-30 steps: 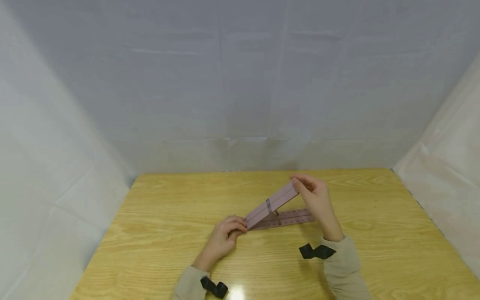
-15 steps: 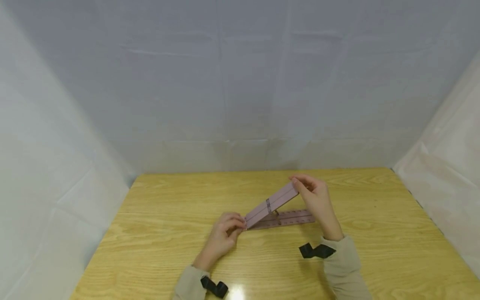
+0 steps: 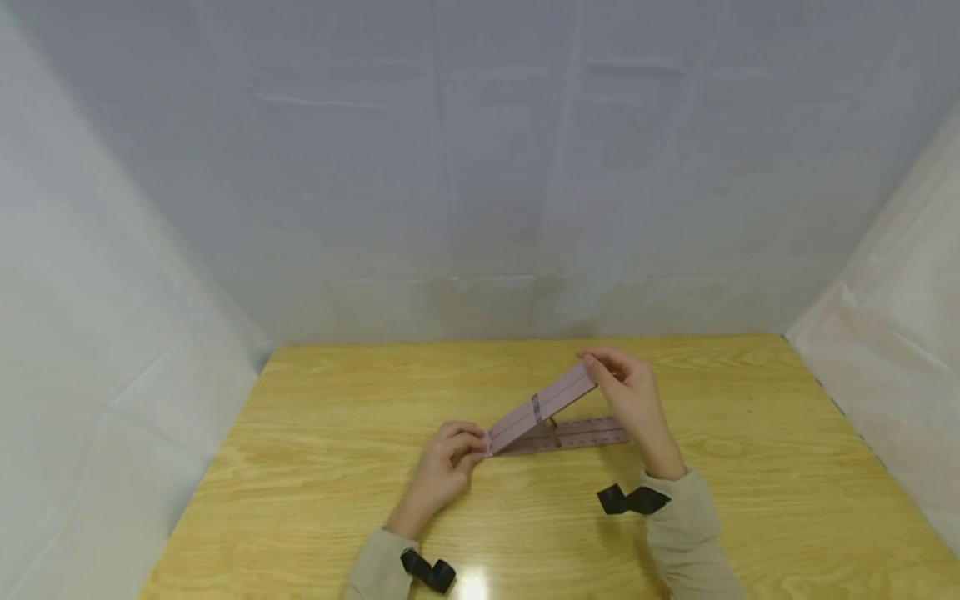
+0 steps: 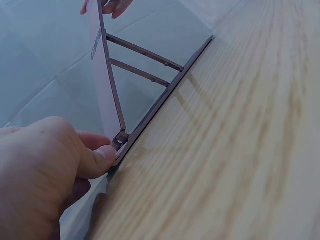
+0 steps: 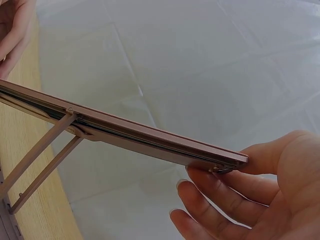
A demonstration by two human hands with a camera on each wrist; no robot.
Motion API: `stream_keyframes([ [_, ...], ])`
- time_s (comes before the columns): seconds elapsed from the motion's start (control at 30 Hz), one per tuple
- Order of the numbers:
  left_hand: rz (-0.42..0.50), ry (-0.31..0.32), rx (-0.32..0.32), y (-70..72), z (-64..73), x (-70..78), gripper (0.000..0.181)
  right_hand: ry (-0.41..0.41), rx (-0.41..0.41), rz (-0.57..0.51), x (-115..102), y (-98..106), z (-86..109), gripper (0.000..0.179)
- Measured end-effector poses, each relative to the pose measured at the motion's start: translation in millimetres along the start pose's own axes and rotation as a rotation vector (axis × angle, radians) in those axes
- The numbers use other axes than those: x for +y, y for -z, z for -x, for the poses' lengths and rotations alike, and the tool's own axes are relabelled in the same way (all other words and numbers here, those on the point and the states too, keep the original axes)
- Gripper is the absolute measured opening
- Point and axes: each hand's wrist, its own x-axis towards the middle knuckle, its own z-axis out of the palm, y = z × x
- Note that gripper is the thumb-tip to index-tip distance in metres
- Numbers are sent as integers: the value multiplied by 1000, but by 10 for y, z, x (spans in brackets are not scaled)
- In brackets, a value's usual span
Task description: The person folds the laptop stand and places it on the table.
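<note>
A pink folding stand has two long narrow panels joined by a hinge at its left end. Its lower panel lies along the table, while the upper panel slants up to the right. Two thin struts link the panels, and a grey band crosses the upper one. At the hinge end, my left hand pinches the stand, thumb low beside the hinge in the left wrist view. My right hand grips the raised end, thumb on one face and fingers beneath.
The yellow wood-grain table runs beneath both hands. White sheeting hangs behind the table's back edge and along both sides. Black straps sit on the beige sleeves.
My left hand has shifted slightly left and away from me, and more of the hinge end shows. The right hand and raised panel stay almost in place.
</note>
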Motion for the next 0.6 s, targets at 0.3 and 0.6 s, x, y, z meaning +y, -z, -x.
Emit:
stream_keyframes([
  [0.3,66,95,13,11,-55,-6,19,0,18,0,157,-13,-32,22],
  [0.6,92,195,-1,14,-124,-48,19,-10,12,13,92,-19,-2,22],
])
